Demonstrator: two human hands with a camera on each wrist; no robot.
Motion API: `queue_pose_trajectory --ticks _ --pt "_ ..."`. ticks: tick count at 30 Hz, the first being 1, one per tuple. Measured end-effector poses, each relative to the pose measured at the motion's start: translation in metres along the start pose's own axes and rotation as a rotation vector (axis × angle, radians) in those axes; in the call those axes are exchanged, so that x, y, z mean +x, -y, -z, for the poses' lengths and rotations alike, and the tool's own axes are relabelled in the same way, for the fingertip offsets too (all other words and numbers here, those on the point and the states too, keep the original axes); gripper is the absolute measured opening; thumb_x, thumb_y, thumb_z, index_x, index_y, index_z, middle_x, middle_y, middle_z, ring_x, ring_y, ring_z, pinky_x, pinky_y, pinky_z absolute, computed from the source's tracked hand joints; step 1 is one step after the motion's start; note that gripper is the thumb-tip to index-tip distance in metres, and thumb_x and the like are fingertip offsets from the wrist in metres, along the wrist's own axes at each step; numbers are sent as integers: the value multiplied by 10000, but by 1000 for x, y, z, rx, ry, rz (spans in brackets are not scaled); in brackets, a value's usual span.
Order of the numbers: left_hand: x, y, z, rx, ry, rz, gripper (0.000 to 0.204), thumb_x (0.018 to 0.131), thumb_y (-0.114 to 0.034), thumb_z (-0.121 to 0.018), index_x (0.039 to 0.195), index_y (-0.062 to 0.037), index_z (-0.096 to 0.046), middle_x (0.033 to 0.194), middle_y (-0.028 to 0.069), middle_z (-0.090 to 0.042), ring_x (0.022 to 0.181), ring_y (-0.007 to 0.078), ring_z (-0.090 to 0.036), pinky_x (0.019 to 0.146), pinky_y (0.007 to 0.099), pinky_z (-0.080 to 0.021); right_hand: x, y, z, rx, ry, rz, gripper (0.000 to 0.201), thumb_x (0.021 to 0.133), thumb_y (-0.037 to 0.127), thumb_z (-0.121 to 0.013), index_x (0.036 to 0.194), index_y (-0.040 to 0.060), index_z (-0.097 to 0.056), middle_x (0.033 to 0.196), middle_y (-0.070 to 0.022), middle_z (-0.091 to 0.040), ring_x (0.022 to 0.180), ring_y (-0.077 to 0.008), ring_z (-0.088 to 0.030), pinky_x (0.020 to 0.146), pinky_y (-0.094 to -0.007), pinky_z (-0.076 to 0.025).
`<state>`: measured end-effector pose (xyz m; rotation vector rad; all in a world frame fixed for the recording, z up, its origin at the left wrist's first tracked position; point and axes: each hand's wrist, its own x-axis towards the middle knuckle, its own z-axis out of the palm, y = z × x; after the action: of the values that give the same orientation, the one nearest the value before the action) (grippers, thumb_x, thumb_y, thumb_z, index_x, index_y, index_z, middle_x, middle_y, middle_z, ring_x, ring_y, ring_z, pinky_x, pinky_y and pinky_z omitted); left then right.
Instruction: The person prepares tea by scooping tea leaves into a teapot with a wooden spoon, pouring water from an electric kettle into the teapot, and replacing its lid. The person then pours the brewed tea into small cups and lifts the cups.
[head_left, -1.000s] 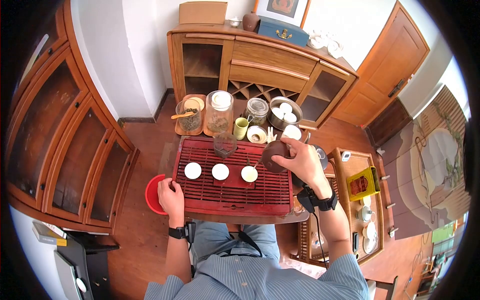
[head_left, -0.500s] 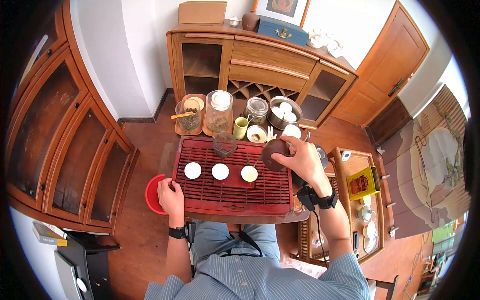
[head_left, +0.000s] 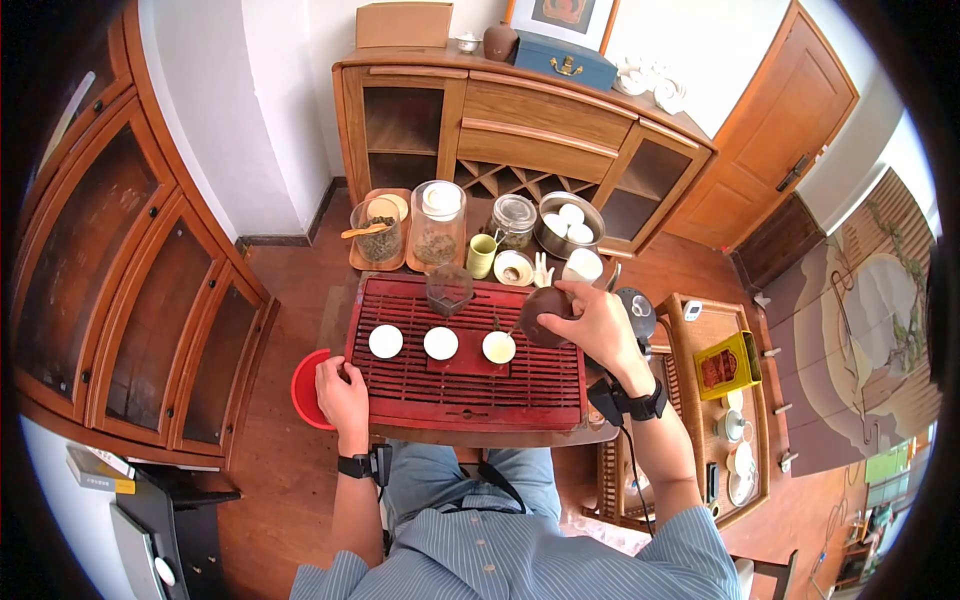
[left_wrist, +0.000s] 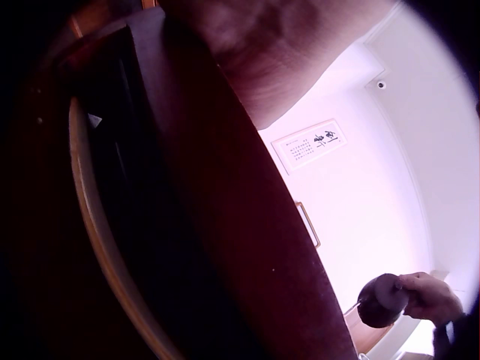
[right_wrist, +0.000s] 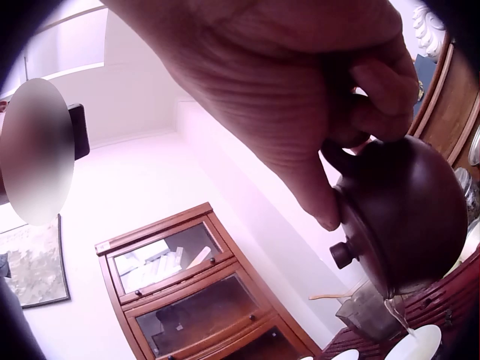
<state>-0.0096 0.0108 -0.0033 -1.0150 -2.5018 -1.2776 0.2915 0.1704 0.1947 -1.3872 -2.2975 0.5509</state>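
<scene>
My right hand (head_left: pixel 607 328) grips a dark brown teapot (head_left: pixel 543 318) by its handle, with the thumb at the lid. The teapot (right_wrist: pixel 416 214) is tilted, and a thin stream runs from its spout into the right-hand white cup (head_left: pixel 499 347), which holds pale yellow liquid. Two more white cups, the middle one (head_left: pixel 441 343) and the left one (head_left: pixel 386 341), stand in line with it on the red slatted tea tray (head_left: pixel 450 408). At the tray's left edge rests my left hand (head_left: pixel 342 393), fingers loosely bent and holding nothing. Behind the cups stands a clear glass pitcher (head_left: pixel 450 290).
A red bucket (head_left: pixel 308 390) is below my left hand. Along the back stand a glass of tea leaves (head_left: pixel 378 240), a lidded jar (head_left: pixel 514 222), a green cup (head_left: pixel 481 257) and a metal bowl (head_left: pixel 590 238) with white cups. To the right, a wicker cart (head_left: pixel 690 450) carries a yellow tin (head_left: pixel 727 366).
The right hand and teapot have shifted only slightly; the teapot stays tilted over the right-hand cup. My left hand has not moved.
</scene>
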Motion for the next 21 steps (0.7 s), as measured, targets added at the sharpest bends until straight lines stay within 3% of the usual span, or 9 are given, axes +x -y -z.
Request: queue_pose_trajectory --ticks 5,12,20,21 --pt "0 1 -1 8 0 -5 129 890 -104 -618 966 0 -617 894 138 -619 829 313 -613 742 425 -483 -3 -4 -5 58 19 -61 585 738 376 -811 1175 14 -668 752 -142 -676 693 -269 -681 675 -359 -541" --pt "0 2 -2 2 -8 -11 118 875 -97 -615 955 -11 -611 896 141 -610 844 331 -609 744 437 -490 -4 -14 -17 117 -69 1 592 741 365 -810 1174 -9 -663 720 -136 -666 653 -246 -665 646 -340 -529" --pt "0 1 -2 11 -20 -26 114 882 -100 -620 958 -15 -618 893 128 -619 815 305 -616 730 420 -492 -6 -9 -11 222 -49 -119 590 756 340 -814 1191 -27 -654 721 -117 -676 658 -171 -656 648 -313 -530" --pt "0 1 -2 3 -13 -15 115 872 -96 -618 951 -13 -611 902 139 -612 848 332 -612 743 437 -493 -6 -12 -13 222 -50 -120 590 756 340 -814 1191 -27 -654 721 -117 -676 658 -171 -656 648 -313 -530"
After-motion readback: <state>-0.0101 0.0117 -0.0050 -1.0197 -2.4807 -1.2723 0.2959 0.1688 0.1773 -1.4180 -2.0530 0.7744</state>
